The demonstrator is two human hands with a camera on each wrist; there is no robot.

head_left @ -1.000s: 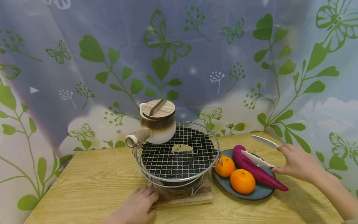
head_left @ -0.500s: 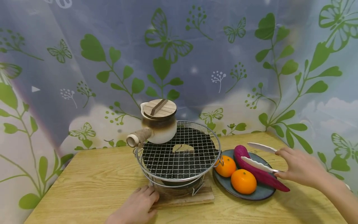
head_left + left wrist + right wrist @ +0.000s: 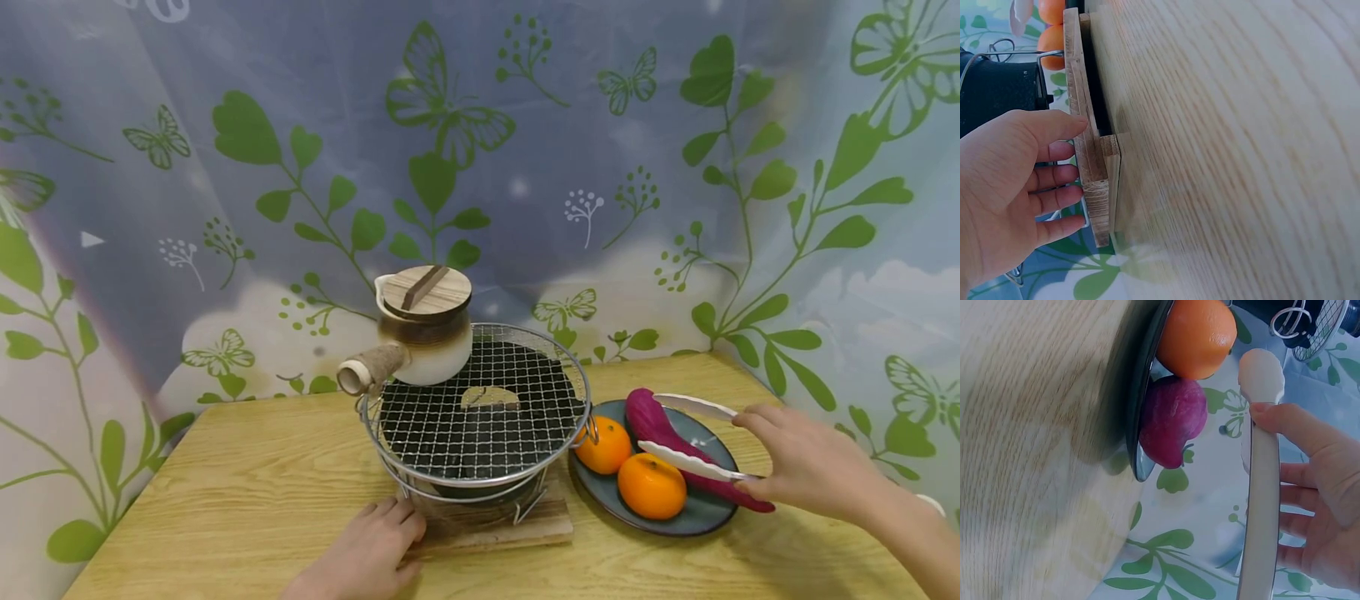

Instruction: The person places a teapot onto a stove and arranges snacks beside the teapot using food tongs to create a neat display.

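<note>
My right hand [image 3: 806, 462] grips a pair of tongs [image 3: 686, 461] with white scalloped tips. The tongs' arms stand spread over a long purple sweet potato [image 3: 651, 421], one tip on its far side, the other on its near side. Whether they touch it I cannot tell. The sweet potato lies on a dark blue-grey plate [image 3: 705, 508] beside two oranges [image 3: 651, 486]. My left hand [image 3: 367, 546] rests at the left corner of a wooden board [image 3: 517, 533] under a round grill. In the left wrist view the thumb touches the board's edge [image 3: 1082, 94], fingers loosely bent.
A round wire grill rack [image 3: 480, 433] sits on a dark stove, its rim close to the plate. On its back left stands a brown-and-white teapot [image 3: 431, 350] with a wooden lid and a side handle pointing left. A leaf-patterned cloth [image 3: 525, 167] hangs behind the wooden table [image 3: 247, 467].
My right hand has come down slightly, bringing the tongs lower and a little left, so their arms now straddle the sweet potato in view. The left hand stays where it was.
</note>
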